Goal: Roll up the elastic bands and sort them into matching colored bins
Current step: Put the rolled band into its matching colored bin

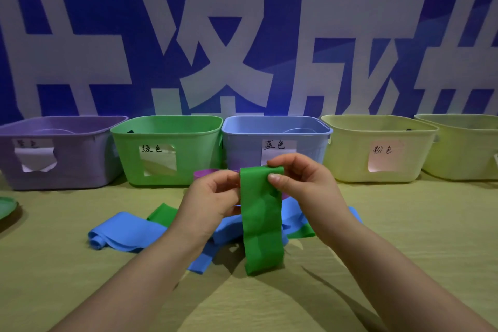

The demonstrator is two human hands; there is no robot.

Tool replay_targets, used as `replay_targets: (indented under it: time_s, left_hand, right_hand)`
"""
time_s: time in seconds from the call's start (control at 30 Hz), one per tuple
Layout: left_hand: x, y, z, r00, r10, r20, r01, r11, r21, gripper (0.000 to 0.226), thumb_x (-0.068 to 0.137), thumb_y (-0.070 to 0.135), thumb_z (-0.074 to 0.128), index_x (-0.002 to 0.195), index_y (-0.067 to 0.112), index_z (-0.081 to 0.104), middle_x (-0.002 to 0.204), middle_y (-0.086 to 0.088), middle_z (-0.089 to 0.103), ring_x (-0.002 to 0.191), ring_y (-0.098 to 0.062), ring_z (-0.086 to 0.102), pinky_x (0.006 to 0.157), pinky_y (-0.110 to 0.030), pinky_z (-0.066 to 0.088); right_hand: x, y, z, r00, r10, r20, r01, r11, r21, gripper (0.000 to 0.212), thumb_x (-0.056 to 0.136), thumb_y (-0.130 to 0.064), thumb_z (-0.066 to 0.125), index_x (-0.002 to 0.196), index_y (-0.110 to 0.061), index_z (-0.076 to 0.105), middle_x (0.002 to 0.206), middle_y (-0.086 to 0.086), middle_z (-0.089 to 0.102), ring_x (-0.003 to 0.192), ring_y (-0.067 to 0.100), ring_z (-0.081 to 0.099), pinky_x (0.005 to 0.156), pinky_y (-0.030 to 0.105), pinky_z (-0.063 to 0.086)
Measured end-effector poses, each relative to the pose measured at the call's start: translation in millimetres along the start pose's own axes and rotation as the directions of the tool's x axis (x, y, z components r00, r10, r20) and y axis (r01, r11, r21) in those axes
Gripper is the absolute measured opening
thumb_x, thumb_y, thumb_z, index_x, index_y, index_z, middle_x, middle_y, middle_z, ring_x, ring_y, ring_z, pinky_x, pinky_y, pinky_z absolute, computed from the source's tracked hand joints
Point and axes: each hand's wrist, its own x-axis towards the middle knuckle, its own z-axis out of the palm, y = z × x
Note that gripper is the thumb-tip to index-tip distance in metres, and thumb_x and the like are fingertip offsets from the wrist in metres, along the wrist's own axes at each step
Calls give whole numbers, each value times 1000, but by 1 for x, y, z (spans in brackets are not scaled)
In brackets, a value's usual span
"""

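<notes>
A green elastic band (262, 219) hangs in front of me above the table, its lower end loose near the cloth. My left hand (208, 202) pinches its top left edge and my right hand (301, 183) pinches its top right edge. Under my hands lie a blue band (126, 232) with one end curled, another green band (161, 214) and a purple band (206, 173), partly hidden. A row of bins stands behind: purple bin (80, 172), green bin (194, 153), blue bin (242, 148), and a yellowish bin (350, 153) with a pink label.
A second yellowish bin (463, 153) stands at the far right. A green plate edge (6, 206) shows at the left border. The table has a yellow-green cloth (404, 224). A blue wall with large white characters rises behind the bins.
</notes>
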Motion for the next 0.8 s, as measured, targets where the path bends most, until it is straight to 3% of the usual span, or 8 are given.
replay_targets:
  time_s: [0.1,0.2,0.3,0.37,0.43,0.53,0.67,0.8]
  left_hand:
    - [-1,-1,0,999,44,-1,-44,999,28,23,81,-11,55,84,4,72,83,-16,72,79,-27,69,73,-32,58]
    - [-1,-3,-1,996,95,-5,-92,981,170,24,81,-9,57,78,8,74,81,-17,72,83,-31,69,78,-39,56]
    - [-2,-6,-1,990,136,34,-139,919,370,16,79,3,61,76,13,73,76,-13,71,77,-23,67,78,-47,54]
    - [-4,-7,1,990,82,115,-123,897,425,17,79,11,55,81,15,72,79,-7,72,81,-23,67,80,-46,54]
    - [-5,-6,3,987,-26,161,-27,947,321,21,90,7,50,88,14,70,86,-5,73,84,-23,68,83,-43,54]
    - [-2,-2,4,982,-136,130,123,987,104,26,94,5,44,90,15,67,81,-6,73,73,-20,69,70,-34,58]
    - [-2,-2,0,984,-147,96,144,989,37,15,88,4,54,88,9,68,80,-8,73,71,-17,69,57,-24,55]
    - [0,-4,-1,990,-129,51,127,991,31,6,81,3,62,82,7,67,73,-3,72,66,-14,68,56,-23,54]
  right_hand:
    - [1,0,0,1000,-3,-24,3,1000,-1,24,80,7,61,80,-17,63,76,10,60,69,12,57,59,20,49]
    - [1,0,0,999,-10,-41,11,1000,10,24,80,7,60,81,-17,63,77,8,60,66,8,57,56,18,48]
    - [1,1,0,998,-26,-60,27,1000,15,25,80,7,60,81,-17,64,77,9,58,66,7,57,55,17,47]
    - [1,1,0,996,-31,-78,33,999,21,25,80,7,60,81,-18,64,77,12,57,70,13,56,60,20,48]
    - [2,0,-2,994,-29,-102,33,999,38,24,81,6,60,81,-18,64,77,13,57,71,16,55,60,20,48]
    - [2,-1,-2,993,-34,-110,38,999,34,24,81,7,59,80,-17,63,75,11,56,65,15,52,53,17,45]
    - [-1,2,3,998,-30,-59,30,999,11,25,79,7,61,79,-18,64,74,6,60,68,9,57,60,17,50]
    - [-1,3,3,998,-47,-39,48,999,10,26,79,8,61,79,-18,64,71,4,62,66,7,59,58,17,50]
